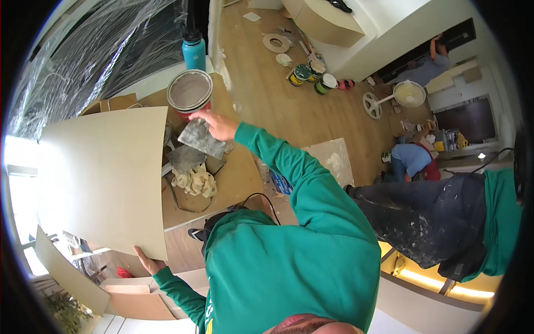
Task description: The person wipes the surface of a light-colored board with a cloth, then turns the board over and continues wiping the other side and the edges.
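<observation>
My right hand (pixel 221 126) is closed on the upper edge of a flat grey trowel-like plate (pixel 201 139) smeared with pale paste. The plate hangs just below a red bucket (pixel 189 92) of greyish paste, over the brown board-topped table. A similar smeared grey plate (pixel 186 159) lies under it, beside a crumpled cream cloth (pixel 194 182). My left hand (pixel 148 261) grips the lower edge of a large cream panel (pixel 105 178), which stands out over the table's left part. Part of the left fingers is hidden at the panel's edge.
A blue bottle (pixel 193 53) stands behind the bucket, against plastic sheeting (pixel 111 50). Several paint tubs (pixel 300 74) stand on the wood floor. A person in a blue shirt (pixel 413 158) crouches at the right; another (pixel 428 67) reaches up at the wall. A person in dark trousers (pixel 423 217) is close on my right.
</observation>
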`<state>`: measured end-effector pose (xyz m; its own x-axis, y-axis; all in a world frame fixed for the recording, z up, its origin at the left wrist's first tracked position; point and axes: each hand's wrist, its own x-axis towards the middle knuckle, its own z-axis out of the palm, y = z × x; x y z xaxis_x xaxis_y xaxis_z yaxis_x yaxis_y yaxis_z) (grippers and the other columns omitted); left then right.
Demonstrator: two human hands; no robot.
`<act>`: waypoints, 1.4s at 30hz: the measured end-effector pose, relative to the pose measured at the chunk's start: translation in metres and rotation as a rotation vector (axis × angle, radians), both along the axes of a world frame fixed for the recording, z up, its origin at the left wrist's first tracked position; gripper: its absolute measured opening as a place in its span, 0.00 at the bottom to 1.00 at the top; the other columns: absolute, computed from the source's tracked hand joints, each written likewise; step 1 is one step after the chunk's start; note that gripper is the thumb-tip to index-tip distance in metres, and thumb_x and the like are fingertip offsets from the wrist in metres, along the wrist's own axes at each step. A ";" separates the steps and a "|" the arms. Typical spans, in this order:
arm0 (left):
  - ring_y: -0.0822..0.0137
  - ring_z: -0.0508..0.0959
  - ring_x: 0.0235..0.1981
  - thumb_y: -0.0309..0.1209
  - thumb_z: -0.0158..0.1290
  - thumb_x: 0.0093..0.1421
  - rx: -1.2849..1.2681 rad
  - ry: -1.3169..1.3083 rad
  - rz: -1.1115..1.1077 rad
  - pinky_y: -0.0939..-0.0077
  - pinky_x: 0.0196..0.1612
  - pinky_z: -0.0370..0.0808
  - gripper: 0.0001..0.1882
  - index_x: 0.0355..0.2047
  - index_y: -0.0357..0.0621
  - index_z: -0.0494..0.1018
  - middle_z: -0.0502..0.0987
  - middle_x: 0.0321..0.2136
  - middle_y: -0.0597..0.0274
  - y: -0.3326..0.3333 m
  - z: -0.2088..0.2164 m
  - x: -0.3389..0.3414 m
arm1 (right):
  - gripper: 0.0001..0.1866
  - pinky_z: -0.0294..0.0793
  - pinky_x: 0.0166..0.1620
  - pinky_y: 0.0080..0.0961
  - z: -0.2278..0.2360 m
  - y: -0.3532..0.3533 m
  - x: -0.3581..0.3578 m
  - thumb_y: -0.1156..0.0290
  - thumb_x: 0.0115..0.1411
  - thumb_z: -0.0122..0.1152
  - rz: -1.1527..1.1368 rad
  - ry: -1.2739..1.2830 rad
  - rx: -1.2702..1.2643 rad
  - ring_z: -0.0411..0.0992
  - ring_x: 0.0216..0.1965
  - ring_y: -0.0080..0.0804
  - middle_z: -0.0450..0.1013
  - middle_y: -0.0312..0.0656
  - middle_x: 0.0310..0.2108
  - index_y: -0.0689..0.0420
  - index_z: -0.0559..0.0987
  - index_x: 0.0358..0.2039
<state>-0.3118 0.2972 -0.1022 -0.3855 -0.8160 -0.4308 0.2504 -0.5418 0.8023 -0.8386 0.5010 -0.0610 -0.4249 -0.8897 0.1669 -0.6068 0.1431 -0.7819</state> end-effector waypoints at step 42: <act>0.70 0.82 0.41 0.47 0.59 0.68 -0.128 -0.240 0.296 0.76 0.44 0.80 0.28 0.54 0.35 0.71 0.80 0.44 0.59 0.031 0.010 -0.030 | 0.33 0.72 0.55 0.45 0.085 -0.159 -0.075 0.49 0.48 0.77 0.151 0.664 0.122 0.72 0.49 0.53 0.73 0.50 0.44 0.50 0.74 0.50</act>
<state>-0.3422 0.3278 -0.0924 -0.0269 -0.9295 -0.3679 0.1780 -0.3666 0.9132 -0.9141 0.3416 0.0237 -0.1368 -0.9601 0.2440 -0.9717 0.0821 -0.2217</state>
